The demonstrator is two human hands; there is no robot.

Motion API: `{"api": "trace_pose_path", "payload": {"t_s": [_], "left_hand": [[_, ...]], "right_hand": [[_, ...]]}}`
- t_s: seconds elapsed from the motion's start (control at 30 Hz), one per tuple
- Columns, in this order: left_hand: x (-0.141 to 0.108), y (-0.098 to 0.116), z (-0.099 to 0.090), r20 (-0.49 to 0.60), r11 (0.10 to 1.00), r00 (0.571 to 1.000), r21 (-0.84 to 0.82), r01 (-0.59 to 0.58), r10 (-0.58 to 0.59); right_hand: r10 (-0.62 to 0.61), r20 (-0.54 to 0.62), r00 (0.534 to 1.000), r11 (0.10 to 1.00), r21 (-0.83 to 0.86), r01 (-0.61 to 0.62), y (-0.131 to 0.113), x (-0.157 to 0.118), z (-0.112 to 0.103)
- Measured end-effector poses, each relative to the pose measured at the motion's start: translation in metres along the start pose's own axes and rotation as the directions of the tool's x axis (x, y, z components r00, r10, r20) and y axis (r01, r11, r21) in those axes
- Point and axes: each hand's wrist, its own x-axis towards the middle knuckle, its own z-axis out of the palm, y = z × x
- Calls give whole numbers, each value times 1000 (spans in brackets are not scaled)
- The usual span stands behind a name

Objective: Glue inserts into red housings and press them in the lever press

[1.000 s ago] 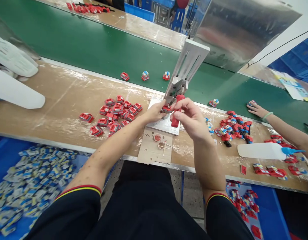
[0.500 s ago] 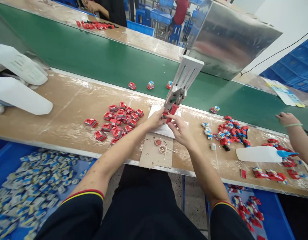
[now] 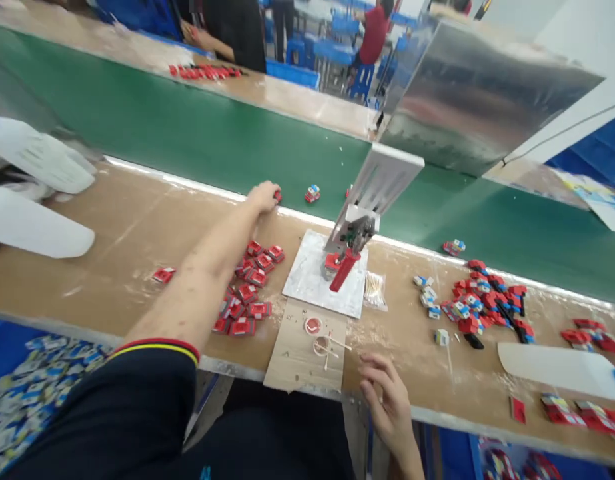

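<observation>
My left hand (image 3: pixel 263 199) reaches to the near edge of the green belt, its fingers closed around a small red plastic toy part (image 3: pixel 278 197); the fingertips are partly hidden. My right hand (image 3: pixel 388 399) hovers over the table's front edge, fingers apart and slightly curled, with nothing in it. Between them stands a toggle clamp with a red handle (image 3: pixel 345 270), fixed to an upright metal plate on a white board (image 3: pixel 307 283). Another red part (image 3: pixel 331 263) sits under the clamp. Below my left forearm lies a pile of red-and-grey parts (image 3: pixel 248 293), partly covered by the arm.
Two small dishes (image 3: pixel 313 325) and cotton swabs lie on cardboard (image 3: pixel 282 370). A bag of swabs (image 3: pixel 375 291) is beside the board. Red, blue and black parts (image 3: pixel 480 300) and a white bottle (image 3: pixel 552 367) lie right. Toy parts (image 3: pixel 312 193) sit on the belt (image 3: pixel 187 147).
Both hands have left the clamp. My left hand has moved up and left to the red part on the belt; my right hand has drawn back to the table's front edge. The view has shifted.
</observation>
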Motion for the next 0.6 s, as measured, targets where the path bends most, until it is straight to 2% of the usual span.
{"api": "trace_pose_path", "payload": {"t_s": [0.1,0.17,0.2,0.23,0.27,0.3,0.33,0.4,0.47,0.53,0.6], "left_hand": [[-11,3,-6,-4,1000,1000,-28,-12,12],[-40,3,-18,-38,997,998,-62,-42,39],[-65,4,-25,-58,992,995,-96,-80,75],[-95,6,-31,-111,959,978,-205,-196,176],[-132,8,-36,-165,899,953,-323,-296,254],[-171,11,-37,-163,840,943,-429,-332,289],[-212,14,-35,-149,789,950,-531,-310,273],[-285,17,-20,-89,639,982,-749,-178,168],[-338,16,3,51,441,998,-895,60,-34],[-368,13,28,182,222,967,-950,220,-177],[-381,12,46,298,65,925,-945,321,-238]], "right_hand": [[3,39,999,1000,14,-4,4,6,-2],[3,113,994,1000,26,-6,10,12,-1],[3,157,988,999,36,-9,13,15,2],[0,199,980,999,49,-10,16,18,5],[-13,233,972,998,64,-3,17,22,8],[-32,257,966,997,79,12,18,26,11],[-56,271,961,995,93,32,18,30,14],[-110,281,953,991,110,82,16,37,18],[-152,287,946,986,110,125,13,45,23],[-174,299,938,983,101,150,9,51,29],[-189,320,928,981,90,169,6,56,37]]}}
